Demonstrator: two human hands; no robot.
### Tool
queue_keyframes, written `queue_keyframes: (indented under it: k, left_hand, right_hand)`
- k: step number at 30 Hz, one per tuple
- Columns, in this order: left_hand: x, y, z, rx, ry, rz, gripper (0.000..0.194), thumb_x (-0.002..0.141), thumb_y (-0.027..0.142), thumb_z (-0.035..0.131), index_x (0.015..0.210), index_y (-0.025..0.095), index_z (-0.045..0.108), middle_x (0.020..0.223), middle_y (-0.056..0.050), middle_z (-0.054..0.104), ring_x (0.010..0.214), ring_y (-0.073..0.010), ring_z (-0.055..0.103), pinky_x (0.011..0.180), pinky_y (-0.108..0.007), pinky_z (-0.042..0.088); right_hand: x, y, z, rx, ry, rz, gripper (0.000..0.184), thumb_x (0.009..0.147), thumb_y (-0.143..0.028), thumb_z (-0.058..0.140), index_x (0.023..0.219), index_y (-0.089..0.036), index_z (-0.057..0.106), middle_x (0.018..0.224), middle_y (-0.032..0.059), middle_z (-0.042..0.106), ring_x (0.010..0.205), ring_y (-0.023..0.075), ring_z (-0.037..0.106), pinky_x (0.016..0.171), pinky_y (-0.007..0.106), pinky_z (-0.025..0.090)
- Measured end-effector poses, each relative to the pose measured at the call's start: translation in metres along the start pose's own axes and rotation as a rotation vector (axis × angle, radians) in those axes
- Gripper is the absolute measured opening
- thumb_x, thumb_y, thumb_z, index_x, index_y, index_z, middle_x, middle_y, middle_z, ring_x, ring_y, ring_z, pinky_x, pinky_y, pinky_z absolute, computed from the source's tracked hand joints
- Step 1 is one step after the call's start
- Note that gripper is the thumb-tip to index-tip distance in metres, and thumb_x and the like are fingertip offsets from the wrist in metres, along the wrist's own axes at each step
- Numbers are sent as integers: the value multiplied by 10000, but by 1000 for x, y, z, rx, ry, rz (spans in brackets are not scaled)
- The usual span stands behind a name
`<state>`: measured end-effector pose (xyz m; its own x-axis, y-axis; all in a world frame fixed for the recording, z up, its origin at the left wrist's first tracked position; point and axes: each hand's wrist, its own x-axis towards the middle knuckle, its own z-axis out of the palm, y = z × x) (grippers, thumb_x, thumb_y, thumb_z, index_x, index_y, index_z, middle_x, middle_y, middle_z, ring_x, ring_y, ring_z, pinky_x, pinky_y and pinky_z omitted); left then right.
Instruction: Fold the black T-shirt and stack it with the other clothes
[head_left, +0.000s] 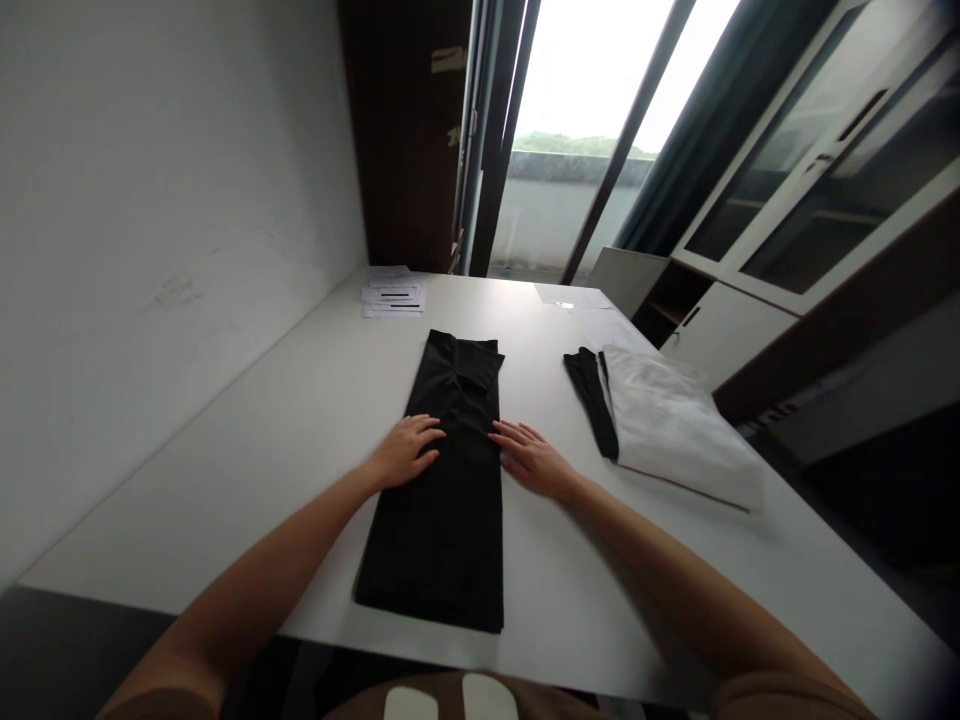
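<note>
The white table (247,450) fills most of the view, running from the person's lap to a glass door at its far end. Down its middle lies the black garment (450,480), folded lengthwise into 1 long narrow strip whose near end sits close to the table's front edge and whose far end shows a loose, slightly rumpled overlap.

To the right of it, well apart, rests a folded white garment (675,425) with a smaller black piece of cloth (592,400) lying against its left side. A small stack of printed papers (394,295) sits at the far left corner.

The left hand (405,452) lies palm down on the strip's left edge, fingers spread flat and gripping nothing. The right hand (532,460) rests just beside the right edge, fingers extended flat on the table with the tips touching the cloth, also holding nothing.

Judging from this pose, the strip is being smoothed and squared. It would go best with both palms kept flat, pressing outward and along the length evenly so the 2 long edges stay parallel, and the rumpled far overlap flattened.
</note>
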<state>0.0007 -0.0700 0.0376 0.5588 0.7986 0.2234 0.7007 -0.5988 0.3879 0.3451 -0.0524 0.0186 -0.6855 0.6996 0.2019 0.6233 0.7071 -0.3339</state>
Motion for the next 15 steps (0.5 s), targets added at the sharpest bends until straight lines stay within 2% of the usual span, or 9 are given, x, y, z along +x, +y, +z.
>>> queue_keyframes:
  k: [3, 7, 11, 15]
  left_hand:
    - [0, -28, -5, 28, 13, -44, 420, 902, 186, 587, 1312, 236, 664, 1488, -63, 555, 1437, -273, 425, 1248, -497, 286]
    - [-1, -50, -7, 23, 43, -88, 526, 822, 70, 514, 1296, 226, 679, 1476, -44, 570, 1403, -239, 465, 1248, -462, 305]
    - [-2, -57, -4, 26, 49, -78, 532, 837, 71, 496, 1319, 219, 666, 1487, -48, 563, 1400, -227, 470, 1238, -447, 322]
    - [-3, -56, 0, 47, 66, -71, 479, 881, 119, 515, 1328, 213, 657, 1486, -63, 559, 1391, -235, 476, 1232, -450, 318]
  right_hand:
    - [-13, -23, -7, 67, -43, -83, 646, 909, -315, 626, 1536, -291, 470, 1630, 81, 361, 1531, 293, 288, 1257, 557, 221]
    - [-12, -53, -8, 102, -103, -200, 854, 815, -376, 720, 1594, -282, 382, 1670, 104, 264, 1550, 331, 219, 1261, 568, 164]
    - [-4, -80, -2, 94, -159, -329, 901, 797, -406, 726, 1609, -284, 354, 1660, 114, 288, 1537, 327, 258, 1268, 559, 97]
    - [1, -99, 2, 91, -208, -397, 887, 804, -282, 677, 1619, -289, 327, 1646, 96, 324, 1532, 300, 278, 1273, 543, 79]
